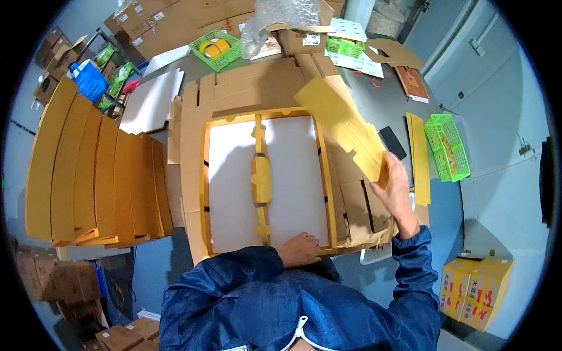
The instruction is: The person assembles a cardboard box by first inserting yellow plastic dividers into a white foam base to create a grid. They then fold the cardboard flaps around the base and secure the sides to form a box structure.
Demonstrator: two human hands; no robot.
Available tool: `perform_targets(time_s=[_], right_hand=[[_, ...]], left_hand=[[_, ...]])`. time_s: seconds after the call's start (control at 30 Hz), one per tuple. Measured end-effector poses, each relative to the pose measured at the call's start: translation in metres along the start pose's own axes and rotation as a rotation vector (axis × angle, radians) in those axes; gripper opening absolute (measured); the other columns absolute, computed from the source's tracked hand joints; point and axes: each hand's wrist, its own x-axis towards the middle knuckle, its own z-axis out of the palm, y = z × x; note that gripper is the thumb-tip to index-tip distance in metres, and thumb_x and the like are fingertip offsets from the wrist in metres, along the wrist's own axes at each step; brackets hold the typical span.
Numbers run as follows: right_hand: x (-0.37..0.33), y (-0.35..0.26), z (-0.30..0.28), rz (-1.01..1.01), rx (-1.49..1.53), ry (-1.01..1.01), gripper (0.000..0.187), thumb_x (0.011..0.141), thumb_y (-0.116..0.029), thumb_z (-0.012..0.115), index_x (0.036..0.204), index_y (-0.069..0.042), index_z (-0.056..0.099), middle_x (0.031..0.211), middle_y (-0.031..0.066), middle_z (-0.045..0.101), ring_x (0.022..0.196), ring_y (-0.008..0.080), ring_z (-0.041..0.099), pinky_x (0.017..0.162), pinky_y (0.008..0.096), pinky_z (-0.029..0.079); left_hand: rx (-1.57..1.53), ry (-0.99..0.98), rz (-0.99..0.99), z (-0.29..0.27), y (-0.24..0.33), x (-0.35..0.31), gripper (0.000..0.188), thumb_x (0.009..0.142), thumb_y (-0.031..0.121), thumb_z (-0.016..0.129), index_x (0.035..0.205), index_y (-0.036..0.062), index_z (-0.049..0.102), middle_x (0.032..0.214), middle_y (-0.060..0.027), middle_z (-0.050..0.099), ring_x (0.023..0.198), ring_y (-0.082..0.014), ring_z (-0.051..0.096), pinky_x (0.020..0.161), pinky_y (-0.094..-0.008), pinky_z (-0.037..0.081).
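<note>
In my right hand (393,186) is a yellow die-cut cardboard piece (339,123), gripped at its near end. It is tilted, rising up and left over the right edge of a shallow yellow box frame (329,216). White sheet (293,169) lines the frame on both sides of a narrow yellow notched divider (261,181), which runs from far to near. Dark marks show along the frame's side walls. At the frame's near edge rests my left hand (300,250), fingers loosely bent and lying over the rim, with nothing visible in it.
Brown cardboard (234,88) lies under the frame. Several yellow boxes (88,169) stand in a row at left. On the right are a black phone (392,142), a yellow strip (418,158) and a green basket (448,147). Another green basket (227,58) holds tape rolls at the back.
</note>
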Motion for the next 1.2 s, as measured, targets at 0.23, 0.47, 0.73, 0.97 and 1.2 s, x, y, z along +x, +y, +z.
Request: perform_targets(time_s=[0.23,0.47,0.73,0.97,1.2], right_hand=[[-0.041,-0.071,-0.002,-0.208,0.138,-0.316,0.084,0.059,-0.011,0.078,0.131,0.001,0.036,0.133,0.0216,0.04,0.123,0.0388,0.038,0.104,0.0443,0.032],[-0.028,-0.145,0.035,-0.283,0.133,-0.319,0.094,0.061,-0.035,0.079,0.13,0.009,0.032,0.129,0.0247,0.041,0.122,0.037,0.039,0.103,0.0429,0.032],[-0.031,-0.159,0.072,-0.278,0.138,-0.359,0.071,0.062,-0.032,0.077,0.114,0.004,0.044,0.093,0.0165,0.055,0.084,0.031,0.057,0.074,0.0397,0.046],[-0.026,-0.163,0.066,-0.224,0.226,-0.442,0.029,0.073,-0.02,0.07,0.091,-0.005,0.053,0.079,0.0136,0.062,0.07,0.0323,0.062,0.061,0.0417,0.048],[-0.01,-0.167,0.042,-0.106,0.547,-0.779,0.085,0.069,-0.038,0.076,0.133,0.001,0.035,0.118,0.0262,0.053,0.111,0.0384,0.051,0.094,0.0401,0.041]], left_hand=[[-1.737,0.924,-0.445,-0.071,-0.038,-0.021,0.035,0.095,0.023,0.05,0.119,-0.0017,0.046,0.106,-0.0099,0.058,0.091,-0.0198,0.059,0.084,-0.032,0.048],[-1.68,1.028,-0.635,-0.051,-0.009,-0.023,0.028,0.093,0.016,0.054,0.117,0.0019,0.05,0.106,-0.0057,0.058,0.091,-0.0141,0.058,0.082,-0.0298,0.049],[-1.547,0.823,-0.536,-0.055,-0.003,-0.048,0.031,0.09,0.01,0.056,0.12,0.0032,0.051,0.114,-0.0038,0.056,0.105,-0.0151,0.053,0.091,-0.029,0.042],[-1.703,0.759,-0.501,-0.053,-0.015,-0.066,0.049,0.082,0.003,0.059,0.128,0.0061,0.041,0.124,-0.0024,0.048,0.118,-0.0176,0.044,0.103,-0.0333,0.033],[-1.826,0.835,-0.229,-0.067,-0.035,-0.078,0.046,0.086,0.017,0.062,0.127,0.009,0.044,0.128,-0.011,0.05,0.121,-0.0264,0.046,0.103,-0.0398,0.036]])
